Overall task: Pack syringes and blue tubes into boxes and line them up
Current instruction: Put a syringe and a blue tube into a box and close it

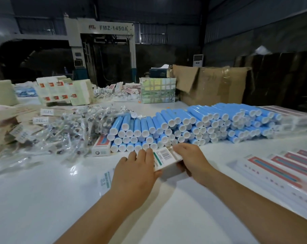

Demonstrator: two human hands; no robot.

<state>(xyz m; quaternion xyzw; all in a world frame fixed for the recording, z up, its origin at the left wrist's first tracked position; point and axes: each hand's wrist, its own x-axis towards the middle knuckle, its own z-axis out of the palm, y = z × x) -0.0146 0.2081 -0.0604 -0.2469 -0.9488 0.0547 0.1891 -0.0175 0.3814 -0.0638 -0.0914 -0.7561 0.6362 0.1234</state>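
Head view: person at white tabletop, both hands on one small box.
Left hand: fingers lie over box's left side and top, thumb under near edge; grip holds box.
Right hand: fingers curl round box's right end; grip holds box, likely steadying it for closing or turning.
Box: white, barcode label up, raised a little off tabletop, just in front of tubes; contents not visible.
Tubes: blue, white caps facing person, stacked in long pile across middle; caps toward person probably for quick picking.
Syringes: loose heap in clear wrappers, left of tubes, within reach.
Second box: lies against left end of tube pile, end flap toward camera.
Packed row: boxes with red-teal stripes lined side by side at right; likely where held box goes.
Flat cartons: unfolded stacks far left.
Step, judged: finishing one box before adding it to row.
Risk: flap popping open on setting down.
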